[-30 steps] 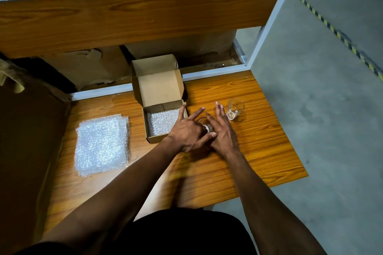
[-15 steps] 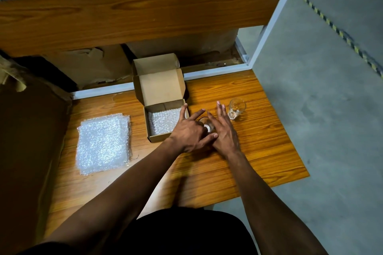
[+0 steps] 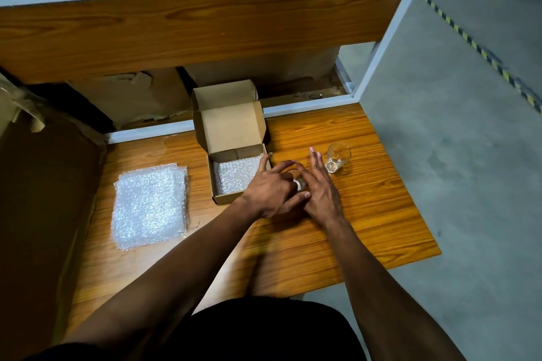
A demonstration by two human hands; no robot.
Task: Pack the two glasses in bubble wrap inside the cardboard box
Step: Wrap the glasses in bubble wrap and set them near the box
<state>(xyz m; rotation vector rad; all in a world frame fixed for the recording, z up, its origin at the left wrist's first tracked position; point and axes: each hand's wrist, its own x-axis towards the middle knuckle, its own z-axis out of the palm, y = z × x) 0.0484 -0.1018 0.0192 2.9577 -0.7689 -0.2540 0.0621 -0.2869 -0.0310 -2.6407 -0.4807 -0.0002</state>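
A clear glass stands on the wooden table just right of the cardboard box and is mostly hidden between my hands. My left hand curls around its left side, with the thumb reaching under to my right hand. My right hand lies with straight fingers against the glass's right side. A second clear glass stands upright and free, just beyond my right fingertips. The box is open, its lid is raised at the back, and a bubble wrap sheet lines its floor.
A stack of bubble wrap sheets lies on the table to the left of the box. A wooden shelf front with a white metal frame rises behind the table. The table's right edge drops to a grey concrete floor.
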